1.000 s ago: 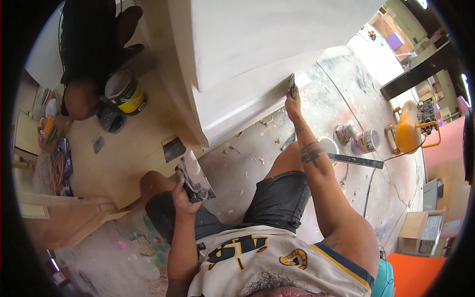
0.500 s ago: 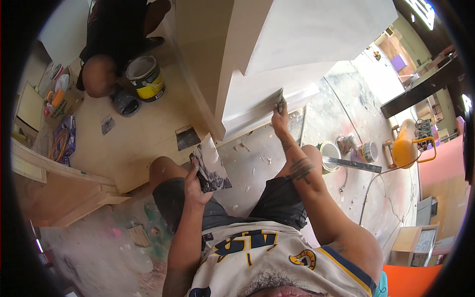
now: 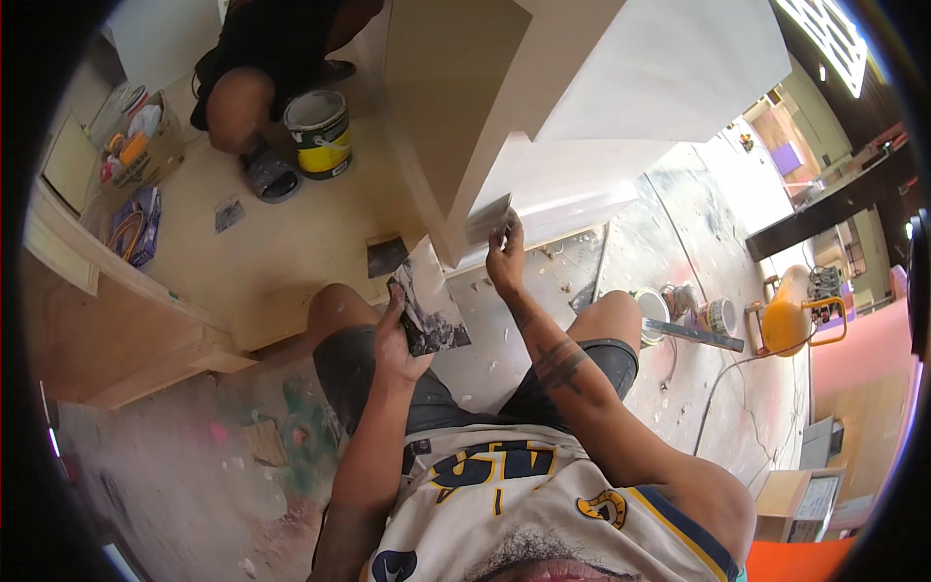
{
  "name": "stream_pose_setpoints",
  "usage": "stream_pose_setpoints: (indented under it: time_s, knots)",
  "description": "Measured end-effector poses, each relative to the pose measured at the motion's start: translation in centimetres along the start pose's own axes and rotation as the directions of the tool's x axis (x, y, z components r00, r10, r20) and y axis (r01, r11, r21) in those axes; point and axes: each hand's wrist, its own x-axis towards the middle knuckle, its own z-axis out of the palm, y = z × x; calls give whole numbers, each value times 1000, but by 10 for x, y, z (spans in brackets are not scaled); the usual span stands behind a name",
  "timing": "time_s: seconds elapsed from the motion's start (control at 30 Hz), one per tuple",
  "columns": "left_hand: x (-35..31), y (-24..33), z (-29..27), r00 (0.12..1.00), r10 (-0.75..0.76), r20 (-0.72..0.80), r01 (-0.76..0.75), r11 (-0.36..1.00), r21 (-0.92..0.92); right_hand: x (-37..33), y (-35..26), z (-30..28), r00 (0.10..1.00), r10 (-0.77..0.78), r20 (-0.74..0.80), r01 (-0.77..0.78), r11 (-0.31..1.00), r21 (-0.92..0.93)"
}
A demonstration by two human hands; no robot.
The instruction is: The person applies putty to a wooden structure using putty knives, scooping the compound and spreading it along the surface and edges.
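My left hand [image 3: 396,347] is closed on the lower left edge of a flat, putty-smeared board [image 3: 436,308], pale above and dark-stained below, tilted over my lap. A putty knife [image 3: 492,217] with a flat, broad blade is gripped in my right hand [image 3: 506,260]. Its blade lies at the left end of the low white panel [image 3: 582,184], near the cabinet corner. Just beyond the board, a dark square patch [image 3: 387,256] lies on the wooden base.
Far left, a person in black [image 3: 276,48] bends beside a black-and-yellow bucket [image 3: 322,141] and a dark round container [image 3: 270,177]. A cardboard box [image 3: 150,155] holds supplies. Rightward are an open tub [image 3: 652,308], a long dark bar [image 3: 693,336], a yellow tank [image 3: 786,312] and trailing cables.
My right hand has drawn the putty knife leftward and nearer along the white panel, toward the cabinet corner. The left hand still holds the board. The whole view has shifted slightly.
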Motion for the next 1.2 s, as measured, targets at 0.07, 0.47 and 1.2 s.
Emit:
stream_pose_setpoints:
  time_s: [0.07,0.47,1.2]
  knots:
    - [2,-2,1,1000,-2,27,2,1000,-11,-10,-6,9,998,-55,0,55,998,31]
    - [-3,7,-6,999,52,12,-51,998,-45,-52,-143,-20,904,-172,392,159,985,65]
    - [8,-2,-18,992,30,-119,-23,998,54,85,38,-228,998,50,-40,-62,888,-455]
